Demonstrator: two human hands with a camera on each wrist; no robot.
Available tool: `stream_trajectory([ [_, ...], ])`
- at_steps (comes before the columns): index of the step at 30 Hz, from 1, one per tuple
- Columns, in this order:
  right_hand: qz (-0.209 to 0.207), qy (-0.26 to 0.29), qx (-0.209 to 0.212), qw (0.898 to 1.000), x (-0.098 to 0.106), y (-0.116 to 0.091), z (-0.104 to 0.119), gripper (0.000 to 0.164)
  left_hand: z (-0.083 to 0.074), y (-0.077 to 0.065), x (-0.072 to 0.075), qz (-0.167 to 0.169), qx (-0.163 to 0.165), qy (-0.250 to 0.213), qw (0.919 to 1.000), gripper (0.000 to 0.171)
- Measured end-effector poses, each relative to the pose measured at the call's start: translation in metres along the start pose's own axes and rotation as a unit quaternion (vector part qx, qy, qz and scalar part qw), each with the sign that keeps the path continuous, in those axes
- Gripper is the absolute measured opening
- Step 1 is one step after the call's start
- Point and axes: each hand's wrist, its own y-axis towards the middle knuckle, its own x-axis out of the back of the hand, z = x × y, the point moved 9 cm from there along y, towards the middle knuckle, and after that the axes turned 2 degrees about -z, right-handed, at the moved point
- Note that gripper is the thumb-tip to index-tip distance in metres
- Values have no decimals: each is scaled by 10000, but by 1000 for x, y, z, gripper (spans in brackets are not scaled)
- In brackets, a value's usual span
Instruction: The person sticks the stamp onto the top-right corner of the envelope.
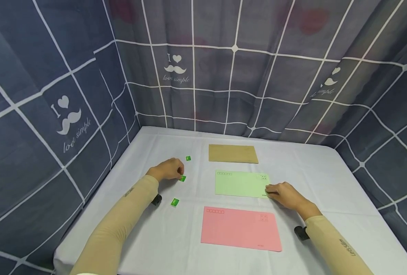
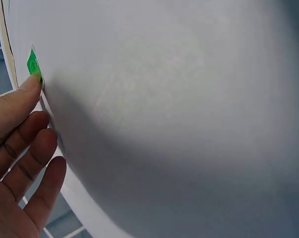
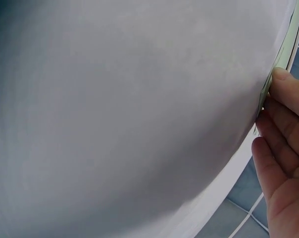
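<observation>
On the left half of the white table, my left hand (image 1: 169, 169) holds a small green stamp (image 1: 182, 178) by its edge. In the left wrist view the thumb lies on the lower end of that stamp (image 2: 33, 63), with the other fingers curled below. My right hand (image 1: 286, 194) pinches the right edge of a light green envelope (image 1: 239, 184), which lies flat at mid-table. The right wrist view has the thumb on the envelope's edge (image 3: 286, 47) and the fingertips against its side. Printed boxes mark the envelope's upper corners.
One more green stamp (image 1: 188, 158) lies behind the left hand and another stamp (image 1: 175, 202) in front of it. A brown envelope (image 1: 232, 153) lies farther back, a pink envelope (image 1: 241, 229) nearer. Dark checked curtains (image 1: 210, 68) enclose the white-covered table (image 1: 303, 164).
</observation>
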Motion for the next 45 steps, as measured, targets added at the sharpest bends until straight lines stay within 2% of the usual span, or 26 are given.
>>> stream_trajectory([
  [12, 125, 97, -125, 9998, -2, 0, -2, 25, 1, 2, 0, 64, 218, -154, 9996, 12],
  [19, 129, 82, -179, 9997, -3, -1, -7, 26, 4, 4, 1, -91, 288, -275, 9992, 12],
  [27, 137, 42, -109, 9998, -4, -2, -5, 26, 6, 7, -1, -96, 328, -315, 9989, 15],
  [35, 237, 90, -120, 9996, -5, -4, -4, 28, 5, 4, -2, 79, 348, -496, 9981, 15],
  [45, 381, 224, -54, 9990, -5, -8, -1, 30, 5, 9, 0, 366, 258, -634, 9970, 16],
])
